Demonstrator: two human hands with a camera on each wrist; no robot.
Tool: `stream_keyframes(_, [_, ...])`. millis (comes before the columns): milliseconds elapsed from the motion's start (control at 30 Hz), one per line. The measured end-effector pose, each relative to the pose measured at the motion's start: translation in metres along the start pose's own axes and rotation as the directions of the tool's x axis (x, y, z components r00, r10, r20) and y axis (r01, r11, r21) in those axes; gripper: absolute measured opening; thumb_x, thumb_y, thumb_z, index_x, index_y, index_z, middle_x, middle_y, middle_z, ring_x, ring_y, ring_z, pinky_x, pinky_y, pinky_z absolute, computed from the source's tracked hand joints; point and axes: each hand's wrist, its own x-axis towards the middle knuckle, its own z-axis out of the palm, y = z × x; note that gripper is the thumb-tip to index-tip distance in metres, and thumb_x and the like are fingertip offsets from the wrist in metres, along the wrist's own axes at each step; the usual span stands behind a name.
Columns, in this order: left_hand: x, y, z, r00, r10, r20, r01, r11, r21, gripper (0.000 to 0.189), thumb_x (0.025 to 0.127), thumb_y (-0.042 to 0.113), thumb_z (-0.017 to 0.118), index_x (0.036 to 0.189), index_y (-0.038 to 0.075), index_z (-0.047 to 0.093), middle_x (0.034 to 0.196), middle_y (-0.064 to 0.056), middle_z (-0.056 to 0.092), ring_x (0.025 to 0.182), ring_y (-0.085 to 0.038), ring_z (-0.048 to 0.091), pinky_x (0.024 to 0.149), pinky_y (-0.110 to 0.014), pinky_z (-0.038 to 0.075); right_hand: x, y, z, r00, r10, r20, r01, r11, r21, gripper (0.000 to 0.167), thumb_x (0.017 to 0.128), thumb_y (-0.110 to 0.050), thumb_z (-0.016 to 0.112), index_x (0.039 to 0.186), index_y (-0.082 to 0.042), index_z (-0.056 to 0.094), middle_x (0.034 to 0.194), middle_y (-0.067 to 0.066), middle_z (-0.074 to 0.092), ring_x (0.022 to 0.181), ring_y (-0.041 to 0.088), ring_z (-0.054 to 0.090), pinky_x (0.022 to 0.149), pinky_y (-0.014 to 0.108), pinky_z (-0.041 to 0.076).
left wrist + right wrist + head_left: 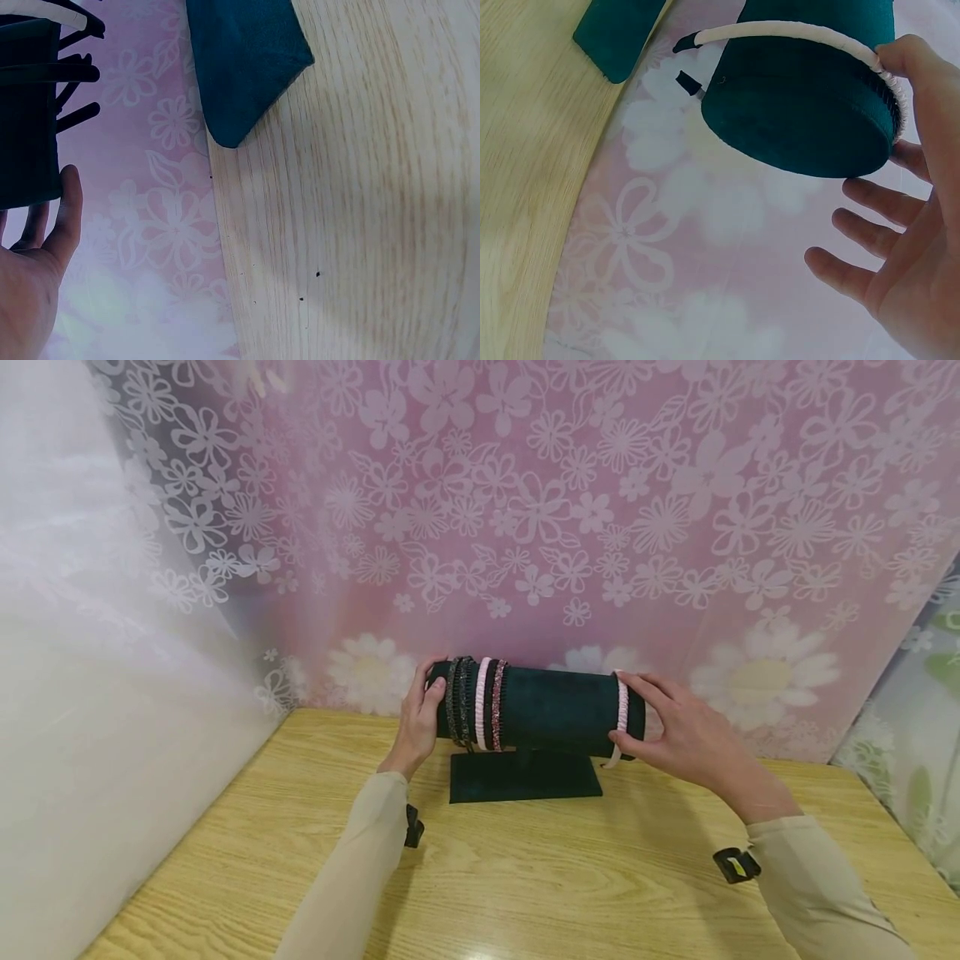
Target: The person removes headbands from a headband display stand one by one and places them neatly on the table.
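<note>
A dark green velvet headband stand (558,710), a horizontal roll on a flat base (525,785), stands on the table. My left hand (415,724) grips the roll's left end, thumb in front and fingers behind. Near that end sit several headbands: dark glittery ones (452,703), a pale pink one (481,706) and a reddish sparkly one (498,706). At the right end, my right hand (693,739) pinches a pale pink braided headband (622,706) around the roll. In the right wrist view, this headband's dark tips (686,42) stick out past the roll, and my other fingers (844,274) extend below.
The wood-grain table (480,877) reaches back to a pink curtain (525,527) with white flowers. White sheeting (90,693) borders the left side, and a floral sheet (930,727) the right. Black straps (737,865) show at both wrists.
</note>
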Motion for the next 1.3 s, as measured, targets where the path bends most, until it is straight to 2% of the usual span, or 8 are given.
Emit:
stream_keyframes(100, [-0.004, 0.013, -0.003, 1.0, -0.008, 0.008, 0.008, 1.0, 0.002, 0.046, 0.108, 0.028, 0.036, 0.152, 0.016, 0.043, 0.147, -0.013, 0.053, 0.119, -0.034, 0.057, 0.103, -0.051, 0.045, -0.001, 0.001, 0.0, 1.0, -0.001, 0.0, 0.001, 1.0, -0.001, 0.083, 0.09, -0.049, 0.072, 0.158, -0.017, 0.038, 0.148, 0.023, 0.048, 0.124, 0.047, 0.056, 0.09, 0.065, 0.053])
stream_keyframes(433, [-0.003, 0.013, -0.004, 1.0, -0.004, 0.01, 0.004, 1.0, 0.009, 0.046, 0.108, 0.028, 0.036, 0.152, 0.016, 0.043, 0.146, -0.014, 0.054, 0.117, -0.035, 0.058, 0.101, -0.048, 0.046, -0.002, 0.003, 0.0, 1.0, -0.003, -0.002, 0.003, 1.0, 0.0, 0.083, 0.09, -0.048, 0.073, 0.158, -0.017, 0.038, 0.148, 0.022, 0.049, 0.126, 0.047, 0.055, 0.091, 0.066, 0.052])
stream_keyframes(667, [0.006, -0.025, 0.004, 1.0, 0.009, -0.009, -0.009, 1.0, 0.003, 0.047, 0.109, 0.032, 0.035, 0.155, 0.02, 0.041, 0.149, -0.01, 0.052, 0.119, -0.036, 0.057, 0.101, -0.052, 0.046, -0.003, 0.003, -0.001, 1.0, 0.001, 0.014, -0.001, 1.0, 0.017, 0.081, 0.091, -0.042, 0.072, 0.159, -0.016, 0.037, 0.148, 0.024, 0.048, 0.128, 0.047, 0.052, 0.092, 0.068, 0.051])
stream_keyframes(733, [0.007, -0.029, 0.004, 1.0, 0.013, -0.012, -0.013, 1.0, -0.001, 0.048, 0.109, 0.035, 0.035, 0.154, 0.021, 0.041, 0.149, -0.007, 0.053, 0.119, -0.035, 0.057, 0.101, -0.053, 0.046, -0.003, 0.004, -0.001, 1.0, 0.005, 0.017, -0.006, 1.0, 0.019, 0.081, 0.09, -0.04, 0.073, 0.159, -0.016, 0.037, 0.148, 0.024, 0.048, 0.128, 0.047, 0.052, 0.092, 0.067, 0.051])
stream_keyframes(1000, [0.007, -0.033, 0.004, 1.0, 0.015, -0.016, -0.015, 1.0, 0.003, 0.049, 0.108, 0.042, 0.035, 0.153, 0.024, 0.042, 0.147, 0.0, 0.054, 0.117, -0.027, 0.058, 0.101, -0.05, 0.046, -0.003, 0.003, -0.002, 0.999, 0.019, 0.038, -0.021, 0.999, 0.038, 0.08, 0.09, -0.038, 0.073, 0.159, -0.018, 0.037, 0.148, 0.024, 0.048, 0.126, 0.048, 0.055, 0.093, 0.067, 0.051])
stream_keyframes(1233, [0.007, -0.032, 0.004, 1.0, 0.007, -0.008, -0.007, 1.0, -0.005, 0.049, 0.108, 0.043, 0.035, 0.153, 0.025, 0.041, 0.145, -0.001, 0.055, 0.114, -0.027, 0.059, 0.097, -0.049, 0.049, -0.004, 0.006, -0.005, 0.999, 0.003, 0.049, -0.008, 0.995, 0.099, 0.081, 0.091, -0.036, 0.074, 0.16, -0.019, 0.035, 0.15, 0.024, 0.046, 0.124, 0.049, 0.057, 0.095, 0.067, 0.049])
stream_keyframes(1300, [0.007, -0.031, 0.005, 1.0, 0.0, -0.005, 0.0, 1.0, -0.01, 0.048, 0.108, 0.042, 0.035, 0.154, 0.026, 0.041, 0.145, -0.002, 0.055, 0.114, -0.029, 0.059, 0.096, -0.05, 0.049, -0.004, 0.006, -0.006, 0.998, -0.003, 0.056, -0.004, 0.993, 0.121, 0.081, 0.092, -0.035, 0.074, 0.161, -0.019, 0.035, 0.151, 0.025, 0.045, 0.119, 0.048, 0.061, 0.095, 0.068, 0.049])
